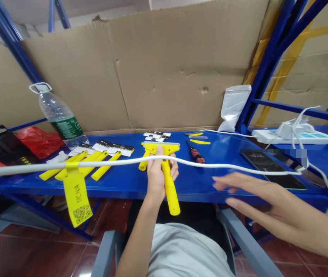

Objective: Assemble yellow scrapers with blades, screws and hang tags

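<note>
My left hand [156, 179] is wrapped round the neck of a yellow scraper [171, 194], whose wide head points away from me and whose handle hangs toward my lap. A metal strip runs along the front of the head. My right hand [250, 192] is apart from it on the right, fingers stretched out, holding nothing. Beyond that hand lies a red and black screwdriver [196, 154]. Behind the screwdriver are thin yellow strips [200, 141] and grey blade-like pieces. Another yellow handle [143, 165] lies just left of my left hand, partly hidden.
Several yellow scrapers [105, 166] with black and white cards lie on the blue table [129, 181]. A bottle [66, 123] and red bag [39, 141] stand left; a phone [270, 169] and power strip [320, 136] lie right. A white cable [227, 166] with a yellow tag [77, 196] crosses the view.
</note>
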The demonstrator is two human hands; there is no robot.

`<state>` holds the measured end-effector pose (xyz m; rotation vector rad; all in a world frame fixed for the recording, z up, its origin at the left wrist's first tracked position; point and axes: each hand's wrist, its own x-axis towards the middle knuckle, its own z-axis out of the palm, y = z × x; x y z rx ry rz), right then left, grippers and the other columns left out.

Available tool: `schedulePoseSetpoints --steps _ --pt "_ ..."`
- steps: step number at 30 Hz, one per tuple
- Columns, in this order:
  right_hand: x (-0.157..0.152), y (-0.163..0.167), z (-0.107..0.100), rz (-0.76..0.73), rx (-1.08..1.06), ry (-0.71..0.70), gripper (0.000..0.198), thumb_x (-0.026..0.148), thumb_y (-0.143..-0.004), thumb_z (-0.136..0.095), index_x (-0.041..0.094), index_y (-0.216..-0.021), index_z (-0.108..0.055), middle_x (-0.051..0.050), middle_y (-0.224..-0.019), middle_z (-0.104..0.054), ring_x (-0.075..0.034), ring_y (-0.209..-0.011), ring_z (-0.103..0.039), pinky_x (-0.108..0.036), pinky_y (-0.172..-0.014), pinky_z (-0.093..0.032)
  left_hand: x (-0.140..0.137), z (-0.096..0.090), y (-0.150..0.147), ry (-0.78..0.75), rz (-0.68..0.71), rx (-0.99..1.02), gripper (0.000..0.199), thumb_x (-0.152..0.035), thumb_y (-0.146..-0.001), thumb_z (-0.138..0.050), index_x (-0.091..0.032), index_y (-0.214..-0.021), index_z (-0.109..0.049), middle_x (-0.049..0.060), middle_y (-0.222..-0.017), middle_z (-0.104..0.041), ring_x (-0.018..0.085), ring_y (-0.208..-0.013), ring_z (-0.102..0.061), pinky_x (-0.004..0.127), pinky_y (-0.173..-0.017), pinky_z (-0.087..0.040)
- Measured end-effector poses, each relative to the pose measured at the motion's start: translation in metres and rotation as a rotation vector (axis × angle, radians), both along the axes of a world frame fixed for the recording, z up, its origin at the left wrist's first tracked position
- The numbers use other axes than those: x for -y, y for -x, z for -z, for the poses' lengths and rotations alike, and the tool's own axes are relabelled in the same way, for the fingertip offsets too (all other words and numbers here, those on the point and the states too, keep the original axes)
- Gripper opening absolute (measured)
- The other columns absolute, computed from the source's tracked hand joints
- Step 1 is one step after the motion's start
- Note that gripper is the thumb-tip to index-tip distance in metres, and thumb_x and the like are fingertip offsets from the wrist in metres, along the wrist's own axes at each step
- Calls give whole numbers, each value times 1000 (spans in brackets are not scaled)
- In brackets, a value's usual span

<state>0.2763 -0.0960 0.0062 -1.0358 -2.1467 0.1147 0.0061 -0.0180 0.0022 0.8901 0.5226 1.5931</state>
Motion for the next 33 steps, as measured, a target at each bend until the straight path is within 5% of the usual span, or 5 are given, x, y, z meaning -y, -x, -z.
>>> schedulePoseSetpoints --steps 4,7,14,21,33 --pt "-48 49 -18 -103 -84 -49 31 37 -109 -67 33 -139 -70 -11 -136 -77 -30 -123 -78 -49 -106 -68 10 13 3 57 42 -19 58 -65 -86 -91 -20 -87 -55 -1 -74 -64 6 -44 -48 19 -39 -38" --pt "-77 74 -37 -171 -49 -30 32 42 -110 -64 25 -137 -71 -13 -131 -76 -27 -109 -77 -41 -88 -67 16 14 5 36 19 -18 57 -64 -87 -90 -21 -90 -53 -3 -76 -63 6 -46 -48 19 -41 -40" --pt "-98 103 -77 -299 134 81 24 32 -112 -57 25 -118 -79 -4 -110 -83 -21 -95 -76 -32 -84 -54 16 17 3 38 41 -84 54 -65 -91 -87 -21 -97 -56 -3 -77 -63 8 -48 -51 22 -43 -43" --pt "-93 97 -66 -301 1 165 27 36 -112 -60 21 -109 -83 -4 -106 -86 -20 -93 -79 -30 -85 -55 14 25 5 -3 94 -212 48 -65 -101 -75 -20 -100 -58 -2 -75 -67 8 -46 -53 20 -43 -44" --pt "-105 92 -57 -342 9 11 21 27 -109 -63 19 -105 -82 -8 -103 -83 -20 -93 -75 -31 -84 -54 14 22 4 16 98 -269 50 -66 -98 -79 -22 -96 -55 -1 -76 -69 8 -45 -52 21 -42 -41"
